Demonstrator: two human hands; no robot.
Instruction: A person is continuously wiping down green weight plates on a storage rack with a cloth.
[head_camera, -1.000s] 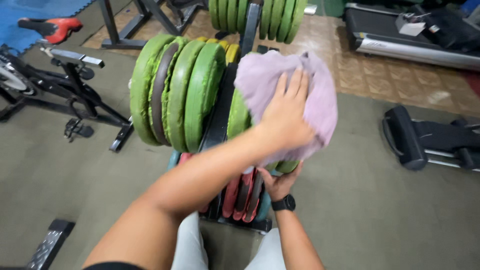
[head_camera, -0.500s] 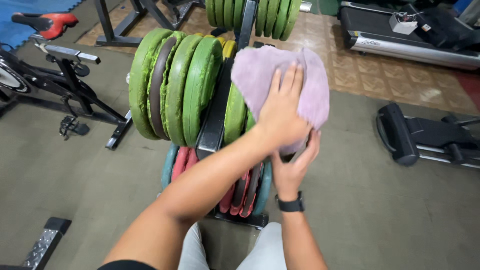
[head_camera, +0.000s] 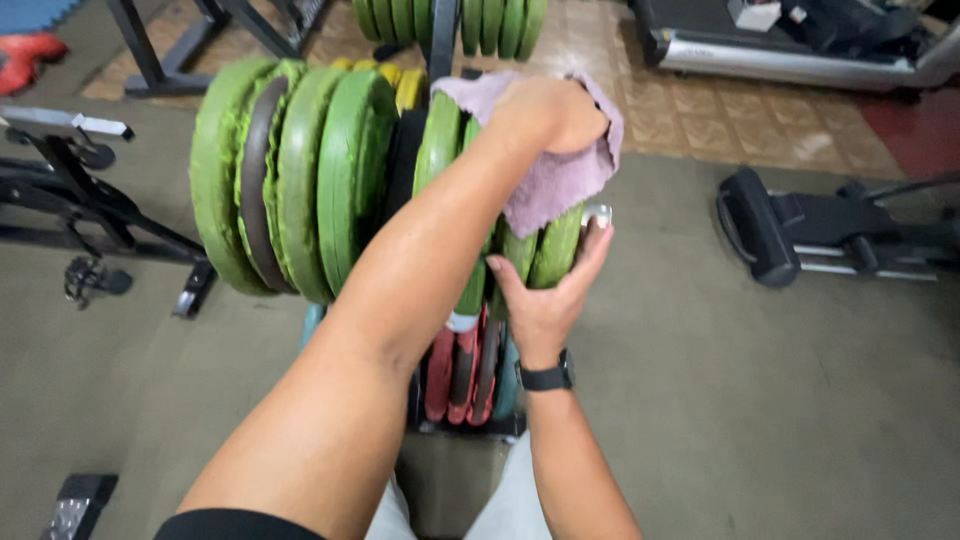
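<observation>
My left hand (head_camera: 545, 115) is closed on a lilac cloth (head_camera: 560, 185) and presses it over the top of the small green weight plates (head_camera: 440, 140) on the right side of a plate rack. The cloth hangs down over the outer plate. Below it, my right hand (head_camera: 545, 300), with a black watch on the wrist, grips the lower edge of these green plates (head_camera: 555, 255), fingertips next to a metal peg end (head_camera: 597, 215). My left forearm hides much of the small plates.
Larger green plates (head_camera: 340, 170) fill the rack's left side, with yellow plates (head_camera: 408, 88) behind and red plates (head_camera: 460, 365) low down. An exercise bike (head_camera: 80, 200) stands left, a black machine base (head_camera: 790, 230) right, a treadmill (head_camera: 800, 50) far right.
My left hand slid the cloth from the plate's face up onto the top of the stack. My right hand rose from under the plates and now holds their lower edge.
</observation>
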